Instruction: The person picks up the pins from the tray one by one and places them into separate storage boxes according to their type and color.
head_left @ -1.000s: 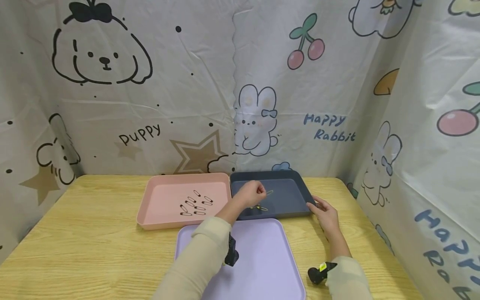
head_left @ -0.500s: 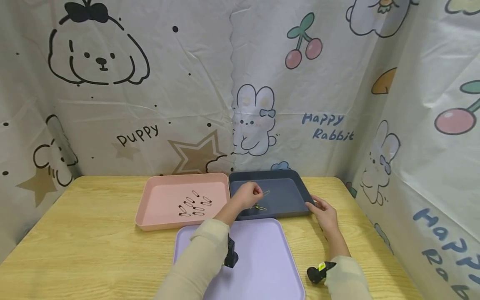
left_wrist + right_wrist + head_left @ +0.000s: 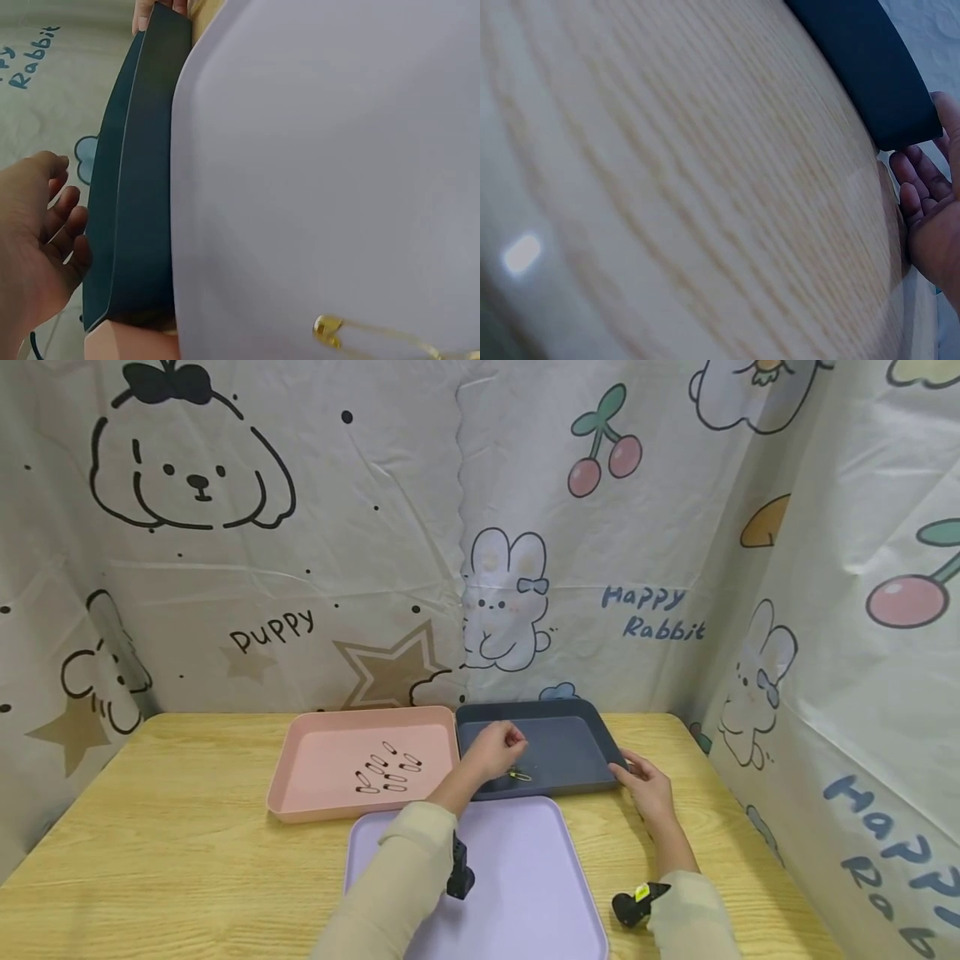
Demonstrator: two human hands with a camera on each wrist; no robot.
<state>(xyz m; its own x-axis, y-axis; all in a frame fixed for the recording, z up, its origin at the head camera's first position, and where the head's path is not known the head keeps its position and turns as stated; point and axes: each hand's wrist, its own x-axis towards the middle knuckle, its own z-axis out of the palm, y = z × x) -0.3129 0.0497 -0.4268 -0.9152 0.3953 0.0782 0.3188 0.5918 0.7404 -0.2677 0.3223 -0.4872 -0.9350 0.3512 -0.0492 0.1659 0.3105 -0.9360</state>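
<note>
My left hand hovers over the dark blue tray, its fingers loosely bent; no pin shows at the fingertips. In the left wrist view that hand is beside the dark tray's wall. Gold safety pins lie in the dark tray below it, partly hidden. My right hand holds the dark tray's right front corner, thumb at the rim and fingers below in the right wrist view. A gold safety pin lies on the lilac tray; my left arm hides it in the head view.
Left of the dark tray stands a pink tray with several black-headed safety pins. The lilac tray sits in front of both, on a wooden table. A printed curtain rises behind and at the sides.
A gold safety pin showed at my left fingertips in the earlier frames; now it no longer shows there. The left hand shifted slightly right relative to the dark tray. My right hand stays at the corner.
</note>
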